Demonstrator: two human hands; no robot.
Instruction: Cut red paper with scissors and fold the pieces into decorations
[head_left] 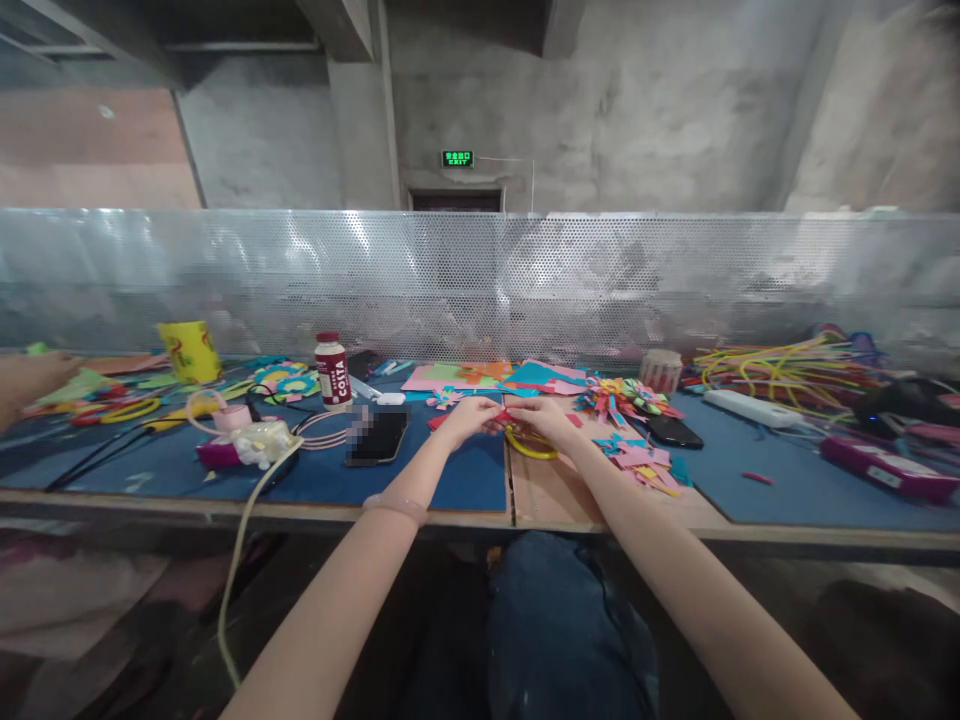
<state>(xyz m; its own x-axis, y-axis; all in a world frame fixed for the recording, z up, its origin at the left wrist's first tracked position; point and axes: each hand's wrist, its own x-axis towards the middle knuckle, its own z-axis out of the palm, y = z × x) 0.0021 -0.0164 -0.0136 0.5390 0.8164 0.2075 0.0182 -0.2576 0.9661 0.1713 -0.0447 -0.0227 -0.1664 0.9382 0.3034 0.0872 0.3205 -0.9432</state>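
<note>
Both my hands meet over the table's middle, fingers pinched on a small red piece (507, 413), probably paper, mostly hidden by the fingertips. My left hand (474, 418) grips it from the left, my right hand (546, 416) from the right. Just below them a yellow ring (534, 446) lies on the bare board, partly under my right hand. Pink and blue paper strips (641, 460) are scattered right of my right forearm. Behind my hands lie flat coloured paper sheets (431, 378) and a small pink and blue paper flower (445, 398).
Left of my hands are a phone (390, 437), a bottle (333, 370), a cable bundle with a plug (259, 440) and a yellow can (189, 352). On the right are another phone (675, 432), a power strip (752, 408) and a purple box (885, 470). Another person's hand (37, 380) reaches in far left.
</note>
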